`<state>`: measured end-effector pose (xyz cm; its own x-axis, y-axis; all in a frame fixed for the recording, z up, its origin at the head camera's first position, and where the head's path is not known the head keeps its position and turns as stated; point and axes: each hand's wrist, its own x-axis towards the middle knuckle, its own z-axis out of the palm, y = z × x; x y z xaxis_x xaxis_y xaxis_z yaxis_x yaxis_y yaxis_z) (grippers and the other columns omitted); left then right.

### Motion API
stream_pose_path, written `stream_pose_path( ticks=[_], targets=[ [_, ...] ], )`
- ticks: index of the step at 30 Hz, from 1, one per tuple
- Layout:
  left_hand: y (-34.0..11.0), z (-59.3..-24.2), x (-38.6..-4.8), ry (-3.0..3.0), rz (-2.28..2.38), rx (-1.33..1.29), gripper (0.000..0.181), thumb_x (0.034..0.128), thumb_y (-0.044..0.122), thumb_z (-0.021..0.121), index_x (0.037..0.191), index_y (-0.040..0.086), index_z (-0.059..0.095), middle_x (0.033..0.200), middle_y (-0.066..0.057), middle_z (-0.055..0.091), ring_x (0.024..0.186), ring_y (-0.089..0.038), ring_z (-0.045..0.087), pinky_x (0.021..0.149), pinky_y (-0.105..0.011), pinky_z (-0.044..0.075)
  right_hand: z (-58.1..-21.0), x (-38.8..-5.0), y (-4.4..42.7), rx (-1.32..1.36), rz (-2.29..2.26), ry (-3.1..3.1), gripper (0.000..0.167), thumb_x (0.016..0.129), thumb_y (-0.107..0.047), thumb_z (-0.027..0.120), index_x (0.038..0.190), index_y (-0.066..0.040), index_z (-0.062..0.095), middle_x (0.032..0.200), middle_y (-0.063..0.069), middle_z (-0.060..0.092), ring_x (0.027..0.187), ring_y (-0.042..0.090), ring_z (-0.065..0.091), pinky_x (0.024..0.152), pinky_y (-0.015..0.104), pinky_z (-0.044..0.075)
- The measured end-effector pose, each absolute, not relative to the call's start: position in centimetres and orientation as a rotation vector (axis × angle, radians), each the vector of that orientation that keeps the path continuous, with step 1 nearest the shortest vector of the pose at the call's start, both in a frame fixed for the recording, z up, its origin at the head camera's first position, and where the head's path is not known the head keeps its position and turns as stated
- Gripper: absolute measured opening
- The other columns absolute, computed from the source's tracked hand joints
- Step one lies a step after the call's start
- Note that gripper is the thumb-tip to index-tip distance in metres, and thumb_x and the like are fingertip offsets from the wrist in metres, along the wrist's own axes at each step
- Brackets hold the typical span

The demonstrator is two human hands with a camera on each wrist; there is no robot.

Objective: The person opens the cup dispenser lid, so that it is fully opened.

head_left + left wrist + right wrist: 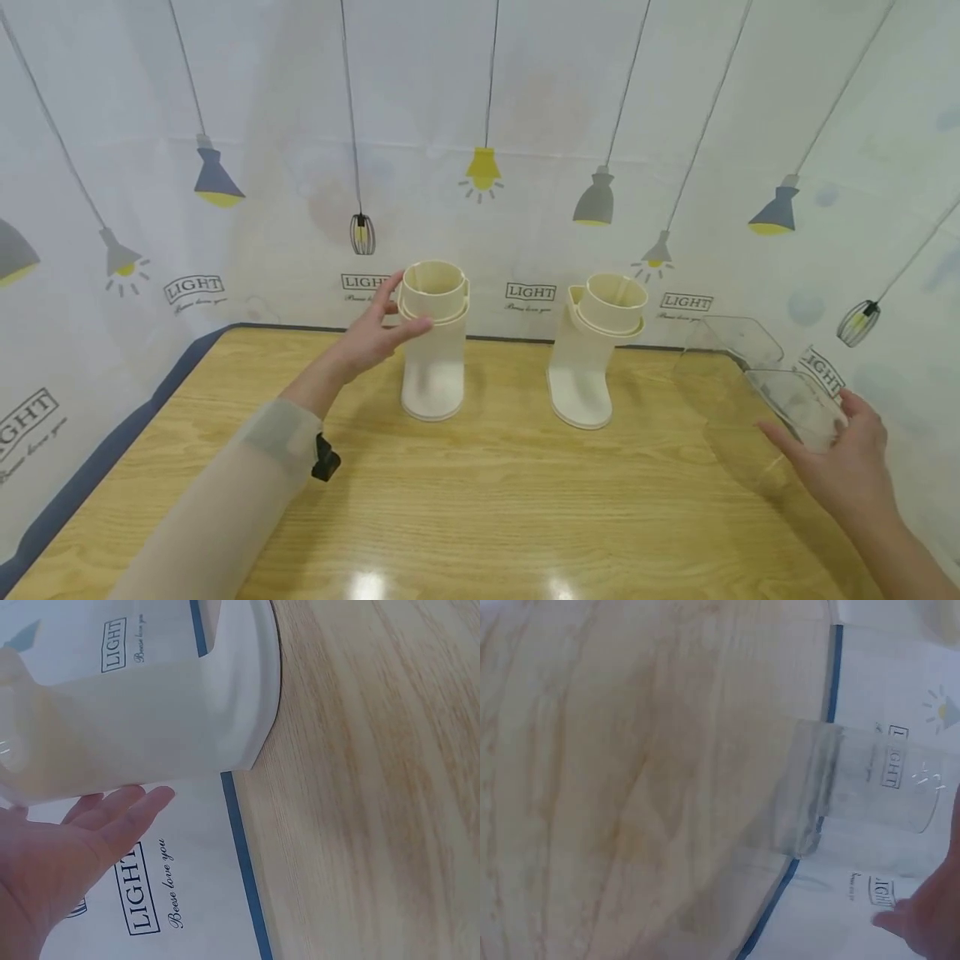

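Two cream plastic stands with round collars and rounded feet stand upright at the back of the table: a left stand and a right stand. My left hand is at the upper left side of the left stand, thumb in front and fingers extended along its side, as the left wrist view also shows. Far right are two clear plastic containers, a rear one and a nearer one. My right hand is spread around the nearer container's right side; contact is unclear.
The wooden table has a dark blue edge at its back and left. Behind it hangs a white curtain printed with lamps. A black strap is on my left wrist.
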<state>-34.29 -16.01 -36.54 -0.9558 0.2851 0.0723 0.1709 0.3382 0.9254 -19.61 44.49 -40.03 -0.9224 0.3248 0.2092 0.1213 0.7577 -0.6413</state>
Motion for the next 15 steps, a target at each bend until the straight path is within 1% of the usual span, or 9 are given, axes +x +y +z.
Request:
stream_pose_path(
  ticks=[2,4,5,6,8,10,11,14,15],
  targets=[
    [-16.0,-36.5,-34.3,2.501,1.686,0.437,0.095,0.0860,0.061,0.072,0.154,0.058,0.005,0.155,-0.018,0.026,0.135,-0.042,0.041,0.101,-0.066,0.041,-39.6,-19.3,44.1,-0.355,0.897,-2.594,0.111,0.092,-0.051,0.069,0.159,-0.006,-0.007,0.155,0.037,0.002,0.128,0.063,0.027,0.089,0.074,0.034],
    [-16.1,-36.4,-34.3,2.519,1.673,0.438,0.098,0.0855,0.062,0.072,0.156,0.056,0.003,0.156,-0.018,0.027,0.135,-0.041,0.044,0.102,-0.065,0.041,-39.0,-19.2,43.4,-0.325,0.879,-2.531,0.105,0.093,-0.047,0.068,0.161,-0.009,-0.002,0.155,0.033,0.006,0.125,0.060,0.029,0.090,0.073,0.032],
    [-16.1,-36.4,-34.3,2.522,1.671,0.432,0.101,0.0849,0.063,0.072,0.156,0.054,0.002,0.157,-0.018,0.027,0.135,-0.040,0.045,0.103,-0.064,0.041,-38.6,-19.1,43.0,-0.292,0.879,-2.497,0.100,0.094,-0.044,0.067,0.161,-0.010,0.001,0.156,0.031,0.008,0.126,0.059,0.030,0.093,0.073,0.031],
    [-16.2,-36.5,-34.3,2.525,1.666,0.422,0.103,0.0843,0.064,0.072,0.158,0.051,0.000,0.158,-0.018,0.027,0.136,-0.040,0.044,0.104,-0.063,0.040,-38.1,-19.1,42.5,-0.255,0.890,-2.464,0.096,0.095,-0.041,0.067,0.162,-0.012,0.005,0.158,0.028,0.009,0.131,0.058,0.027,0.099,0.074,0.027],
    [-16.4,-36.5,-34.1,2.529,1.661,0.410,0.108,0.0830,0.064,0.073,0.160,0.045,-0.001,0.159,-0.017,0.027,0.139,-0.038,0.042,0.106,-0.062,0.039,-37.2,-19.1,41.4,-0.157,0.912,-2.400,0.088,0.096,-0.035,0.065,0.162,-0.014,0.011,0.160,0.024,0.014,0.137,0.053,0.026,0.109,0.068,0.022],
    [-16.8,-36.5,-33.7,2.535,1.658,0.411,0.112,0.0821,0.064,0.074,0.161,0.039,0.000,0.160,-0.015,0.027,0.142,-0.037,0.038,0.107,-0.061,0.039,-36.4,-19.0,40.2,-0.049,0.942,-2.355,0.081,0.097,-0.030,0.063,0.162,-0.016,0.016,0.160,0.021,0.019,0.142,0.049,0.023,0.117,0.059,0.015],
    [-17.0,-36.6,-33.4,2.545,1.652,0.415,0.112,0.0819,0.064,0.074,0.162,0.037,0.001,0.161,-0.014,0.027,0.143,-0.036,0.037,0.107,-0.060,0.040,-36.1,-19.0,39.5,0.006,0.942,-2.343,0.078,0.098,-0.027,0.062,0.161,-0.017,0.018,0.160,0.020,0.021,0.145,0.046,0.021,0.119,0.052,0.013],
    [-17.6,-36.5,-32.1,2.610,1.621,0.461,0.107,0.0839,0.063,0.073,0.162,0.034,0.005,0.161,-0.010,0.029,0.144,-0.034,0.035,0.107,-0.056,0.041,-35.5,-19.0,37.6,0.167,0.904,-2.354,0.071,0.099,-0.023,0.061,0.160,-0.015,0.025,0.156,0.021,0.030,0.143,0.045,0.027,0.118,0.039,0.015],
    [-17.8,-36.5,-31.6,2.639,1.608,0.488,0.105,0.0849,0.063,0.072,0.162,0.034,0.007,0.160,-0.010,0.030,0.144,-0.033,0.036,0.108,-0.055,0.041,-35.3,-19.0,36.9,0.226,0.885,-2.369,0.069,0.099,-0.021,0.061,0.159,-0.013,0.027,0.155,0.022,0.033,0.141,0.046,0.029,0.119,0.042,0.016]
  ],
)
